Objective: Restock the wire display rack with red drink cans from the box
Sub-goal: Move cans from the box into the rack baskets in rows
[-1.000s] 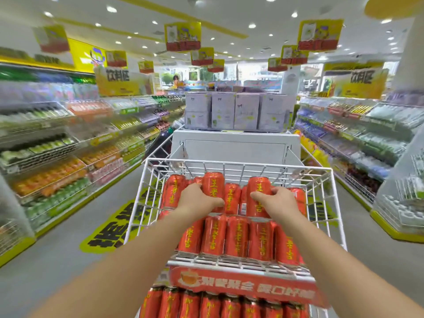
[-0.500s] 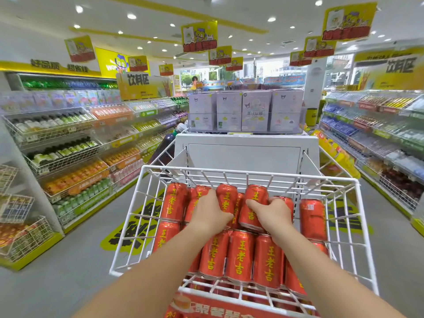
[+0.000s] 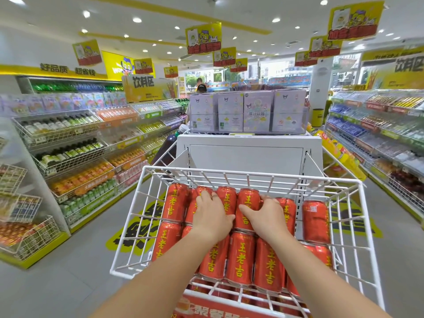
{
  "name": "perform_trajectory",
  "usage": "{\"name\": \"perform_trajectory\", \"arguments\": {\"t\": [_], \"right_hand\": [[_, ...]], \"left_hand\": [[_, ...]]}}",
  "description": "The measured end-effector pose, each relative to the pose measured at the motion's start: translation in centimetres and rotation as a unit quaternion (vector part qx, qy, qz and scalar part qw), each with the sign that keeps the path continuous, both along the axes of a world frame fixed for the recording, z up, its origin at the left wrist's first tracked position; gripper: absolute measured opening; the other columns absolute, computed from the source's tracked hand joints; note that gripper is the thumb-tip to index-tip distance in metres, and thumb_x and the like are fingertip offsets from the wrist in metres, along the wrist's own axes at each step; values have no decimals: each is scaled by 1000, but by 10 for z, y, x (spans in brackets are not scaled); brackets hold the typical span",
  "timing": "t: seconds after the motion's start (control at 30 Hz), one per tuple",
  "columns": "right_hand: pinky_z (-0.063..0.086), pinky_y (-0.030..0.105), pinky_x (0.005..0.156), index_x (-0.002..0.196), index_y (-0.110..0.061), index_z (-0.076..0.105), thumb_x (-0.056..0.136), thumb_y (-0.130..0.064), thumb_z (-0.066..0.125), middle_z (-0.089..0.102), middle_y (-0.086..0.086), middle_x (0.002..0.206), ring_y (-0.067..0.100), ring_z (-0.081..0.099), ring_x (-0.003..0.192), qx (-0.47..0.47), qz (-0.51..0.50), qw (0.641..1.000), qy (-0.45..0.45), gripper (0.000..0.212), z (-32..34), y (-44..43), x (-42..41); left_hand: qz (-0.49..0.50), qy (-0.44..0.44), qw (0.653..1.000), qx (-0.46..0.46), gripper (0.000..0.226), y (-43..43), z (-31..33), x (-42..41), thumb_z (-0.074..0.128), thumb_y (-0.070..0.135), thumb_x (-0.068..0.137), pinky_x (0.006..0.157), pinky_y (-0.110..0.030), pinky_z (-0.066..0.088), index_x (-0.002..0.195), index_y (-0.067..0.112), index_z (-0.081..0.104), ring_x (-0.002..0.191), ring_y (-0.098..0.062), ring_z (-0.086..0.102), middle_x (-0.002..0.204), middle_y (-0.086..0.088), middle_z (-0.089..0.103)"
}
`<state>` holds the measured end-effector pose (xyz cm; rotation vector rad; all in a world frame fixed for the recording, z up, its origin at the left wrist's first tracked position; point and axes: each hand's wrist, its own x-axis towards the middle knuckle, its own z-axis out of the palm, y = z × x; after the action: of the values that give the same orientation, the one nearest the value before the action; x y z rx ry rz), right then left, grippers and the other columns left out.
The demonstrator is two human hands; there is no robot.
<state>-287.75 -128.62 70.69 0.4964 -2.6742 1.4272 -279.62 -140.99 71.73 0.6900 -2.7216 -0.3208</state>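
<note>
Both bare forearms reached forward from the lower edge of the view, converging slightly, wrists straight and close together. The left hand point(image 3: 212, 214) lay palm-down, its fingers point(image 3: 205, 196) held together and pointing away, slightly bent, the thumb tucked along its inner side. The right hand point(image 3: 267, 219) lay just beside it, also palm-down, with the thumb splayed inward and the fingers point(image 3: 267, 200) curving forward. Both hands rested on the upright red drink cans with yellow lettering point(image 3: 249, 198). Whether either one actually gripped could not be told.
</note>
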Motion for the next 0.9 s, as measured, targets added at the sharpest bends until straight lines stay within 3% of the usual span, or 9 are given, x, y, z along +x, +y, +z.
{"name": "perform_trajectory", "arguments": {"t": [0.1,0.17,0.27,0.37,0.43,0.53,0.6,0.7,0.9], "right_hand": [[42,34,102,142,-4,47,80,-51,75,49,13,138,28,50,128,2,-7,1000,17,83,-2,-3,2],[42,32,100,140,-3,47,80,-51,76,50,13,136,28,51,127,6,-11,999,31,82,-3,-5,4],[40,33,103,143,-3,44,80,-52,75,49,13,139,29,48,130,2,-10,1000,29,85,-4,-3,6],[39,35,106,144,-4,42,81,-55,72,50,14,141,29,47,132,13,2,1000,16,86,-3,0,5],[43,37,105,139,-5,47,85,-53,67,55,13,136,30,50,129,40,13,999,13,76,-1,3,4],[49,36,91,118,-11,56,87,-48,63,63,7,116,28,59,112,80,25,996,15,49,1,9,4],[50,37,86,113,-14,55,86,-47,62,63,5,109,26,61,105,106,31,994,20,43,3,14,6],[47,35,81,114,-15,51,87,-49,60,59,4,111,26,58,104,168,28,984,55,45,6,20,16],[44,43,104,146,-16,34,86,-58,54,48,6,139,28,48,127,269,36,952,145,76,5,30,44]], "left_hand": [[10,-15,998,-56,85,-2,-4,4,44,56,100,116,-45,28,159,1,16,140,-35,26,155,-19,25],[19,-40,996,-75,83,-4,-7,6,35,57,102,119,-52,19,161,5,10,149,-37,14,165,-17,11],[7,-68,995,-76,81,-8,-11,5,27,57,104,121,-57,8,162,7,1,155,-35,-4,169,-14,-4],[-8,-74,995,-61,80,-12,-15,5,24,58,104,122,-58,4,162,9,-2,156,-33,-8,170,-11,-10],[-14,-75,994,-77,80,-16,-17,7,25,59,104,122,-58,7,163,11,0,156,-32,-5,170,-10,-8],[-30,-74,992,-97,77,-21,-17,14,26,57,105,123,-57,9,163,13,3,156,-32,-3,171,-10,-7],[-40,-71,992,-100,74,-23,-18,20,25,55,106,123,-56,9,163,14,2,156,-33,-3,171,-11,-6],[-49,-66,991,-103,74,-23,-19,31,24,55,106,124,-56,9,163,15,1,157,-32,-3,171,-12,-4],[-69,-57,989,-119,81,-30,-19,62,23,64,102,124,-56,8,163,16,-2,157,-31,-2,171,-10,-7]]}}
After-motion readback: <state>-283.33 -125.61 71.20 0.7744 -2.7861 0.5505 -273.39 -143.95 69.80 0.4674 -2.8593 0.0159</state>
